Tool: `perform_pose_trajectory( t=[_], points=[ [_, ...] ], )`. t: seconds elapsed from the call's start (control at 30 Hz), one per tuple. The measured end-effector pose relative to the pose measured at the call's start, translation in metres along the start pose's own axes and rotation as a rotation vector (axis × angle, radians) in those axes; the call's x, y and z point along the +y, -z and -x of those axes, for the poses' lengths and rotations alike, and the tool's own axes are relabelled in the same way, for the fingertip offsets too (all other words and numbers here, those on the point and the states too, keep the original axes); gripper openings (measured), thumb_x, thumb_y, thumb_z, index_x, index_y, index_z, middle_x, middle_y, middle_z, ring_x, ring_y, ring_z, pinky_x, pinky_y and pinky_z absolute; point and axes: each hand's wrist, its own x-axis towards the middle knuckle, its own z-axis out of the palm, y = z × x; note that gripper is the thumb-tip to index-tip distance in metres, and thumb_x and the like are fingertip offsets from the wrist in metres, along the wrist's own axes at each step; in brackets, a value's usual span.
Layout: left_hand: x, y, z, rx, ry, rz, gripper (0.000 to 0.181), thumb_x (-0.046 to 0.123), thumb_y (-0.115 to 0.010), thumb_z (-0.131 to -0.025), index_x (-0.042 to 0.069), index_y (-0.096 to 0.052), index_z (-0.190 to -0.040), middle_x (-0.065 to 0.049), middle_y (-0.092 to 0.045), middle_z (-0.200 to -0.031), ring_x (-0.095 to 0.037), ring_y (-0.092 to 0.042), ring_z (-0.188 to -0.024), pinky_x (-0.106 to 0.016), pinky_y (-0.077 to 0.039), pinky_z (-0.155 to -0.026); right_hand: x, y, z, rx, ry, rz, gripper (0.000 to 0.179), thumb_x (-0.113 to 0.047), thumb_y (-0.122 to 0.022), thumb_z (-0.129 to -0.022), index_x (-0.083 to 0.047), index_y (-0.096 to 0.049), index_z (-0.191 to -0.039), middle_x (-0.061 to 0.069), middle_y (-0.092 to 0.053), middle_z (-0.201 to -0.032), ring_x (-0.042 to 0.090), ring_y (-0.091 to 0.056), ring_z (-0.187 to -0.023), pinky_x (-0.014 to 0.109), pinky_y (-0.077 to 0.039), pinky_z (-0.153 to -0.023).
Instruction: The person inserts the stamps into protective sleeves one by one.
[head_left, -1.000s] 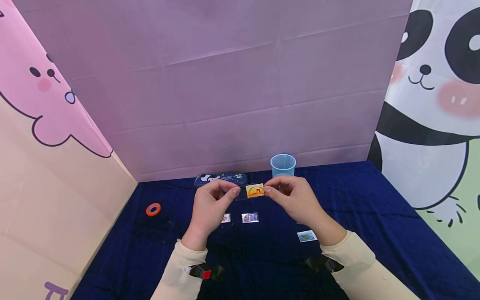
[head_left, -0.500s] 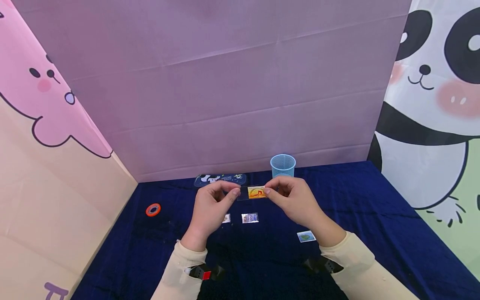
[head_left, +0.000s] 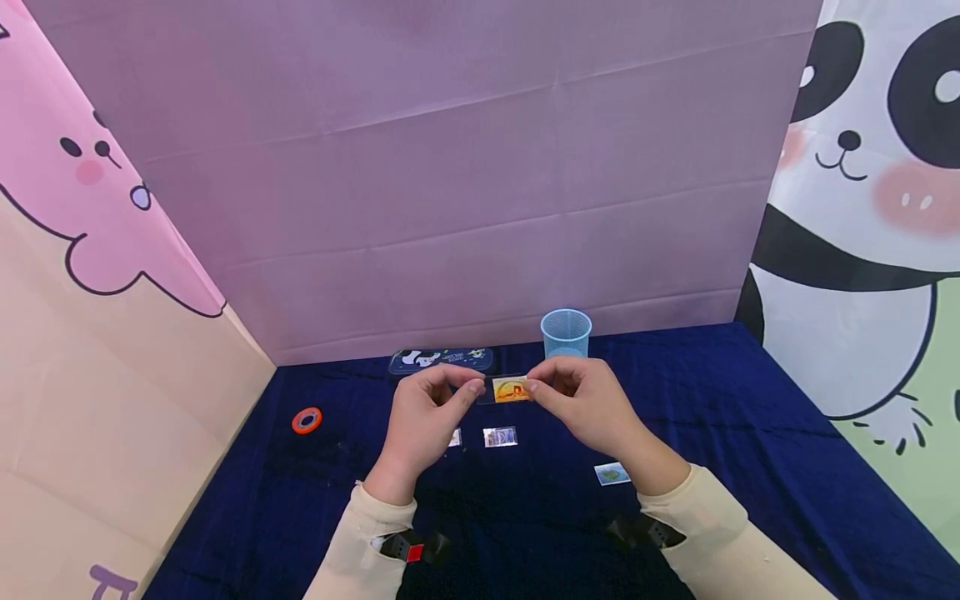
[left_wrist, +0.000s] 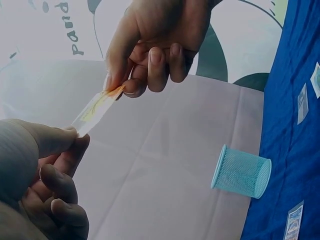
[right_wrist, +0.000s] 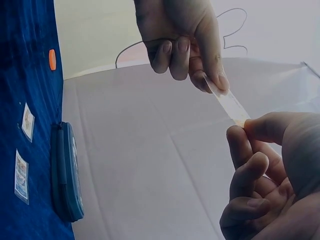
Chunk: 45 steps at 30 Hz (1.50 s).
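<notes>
Between both hands, above the table, is a small yellow-and-orange picture card point(head_left: 509, 389) in a clear plastic sleeve point(head_left: 486, 392). My left hand point(head_left: 431, 412) pinches the sleeve's bare left end between thumb and forefinger. With thumb and forefinger, my right hand point(head_left: 588, 400) pinches the end where the picture lies, covering its right edge. Seen from the left wrist, the sleeve point(left_wrist: 95, 111) runs slantwise from one set of fingertips to the other. The remaining fingers of both hands are curled loosely inward.
On the dark blue cloth point(head_left: 517, 533) lie small picture cards: one ahead of the hands point(head_left: 499, 437), one partly behind the left hand point(head_left: 455, 437), a green-blue one point(head_left: 612, 473) by the right wrist. Behind stand a panda pencil case point(head_left: 441, 360) and blue mesh cup point(head_left: 566, 332); an orange ring point(head_left: 306, 420) lies left.
Both hands and the sleeved card have sunk very slightly. The card's far edge tilts less, now nearly level. Both hands keep their pinch; the things on the table have not moved.
</notes>
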Motion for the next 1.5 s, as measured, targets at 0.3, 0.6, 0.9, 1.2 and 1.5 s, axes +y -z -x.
perform_pose_trajectory(
  t=[0.3, 0.6, 0.9, 1.2, 1.5],
  points=[
    [0.0002, 0.001, 0.0001, 0.005, -0.005, 0.01, 0.009, 0.024, -0.075, -0.099, 0.019, -0.082, -0.104, -0.003, -0.059, -0.075, -0.019, -0.045, -0.055, -0.026, -0.034, -0.047, 0.0004, -0.0002, -0.0007, -0.013, -0.009, 0.001, 0.011, -0.013, -0.072, -0.101, -0.011, -0.08, -0.108, 0.001, -0.073, -0.094, 0.023, -0.056, -0.072, 0.026, -0.048, -0.06],
    [0.0004, 0.0013, -0.0002, 0.003, -0.005, 0.016, 0.009, 0.023, -0.075, -0.099, 0.018, -0.082, -0.103, 0.0, -0.063, -0.079, -0.019, -0.044, -0.055, -0.025, -0.034, -0.048, -0.0009, 0.004, -0.001, -0.077, -0.008, -0.035, 0.013, -0.01, -0.069, -0.102, -0.007, -0.078, -0.111, 0.004, -0.076, -0.099, 0.022, -0.065, -0.083, 0.028, -0.057, -0.072],
    [0.0031, -0.0005, 0.0015, -0.01, 0.006, 0.026, 0.01, 0.022, -0.075, -0.1, 0.017, -0.082, -0.104, 0.001, -0.068, -0.084, -0.019, -0.045, -0.056, -0.025, -0.035, -0.048, -0.0011, 0.0049, 0.0003, -0.118, -0.012, -0.048, 0.013, -0.009, -0.068, -0.103, -0.007, -0.078, -0.111, 0.003, -0.075, -0.098, 0.024, -0.064, -0.085, 0.029, -0.057, -0.075],
    [0.0035, -0.0015, 0.0023, -0.023, 0.008, 0.038, 0.011, 0.022, -0.076, -0.099, 0.016, -0.082, -0.105, -0.001, -0.064, -0.08, -0.019, -0.044, -0.055, -0.025, -0.034, -0.048, -0.0002, 0.0039, 0.0004, -0.12, -0.001, -0.036, 0.01, -0.009, -0.07, -0.102, -0.009, -0.078, -0.107, 0.001, -0.074, -0.094, 0.023, -0.06, -0.078, 0.028, -0.054, -0.067],
    [0.0037, -0.0018, 0.0022, -0.045, 0.007, 0.032, 0.013, 0.024, -0.075, -0.1, 0.016, -0.082, -0.107, 0.0, -0.064, -0.081, -0.022, -0.044, -0.056, -0.026, -0.034, -0.049, 0.0009, 0.0029, -0.0006, -0.113, 0.01, -0.023, 0.006, -0.011, -0.074, -0.099, -0.012, -0.079, -0.103, -0.001, -0.072, -0.09, 0.021, -0.059, -0.073, 0.027, -0.052, -0.063]
  ],
)
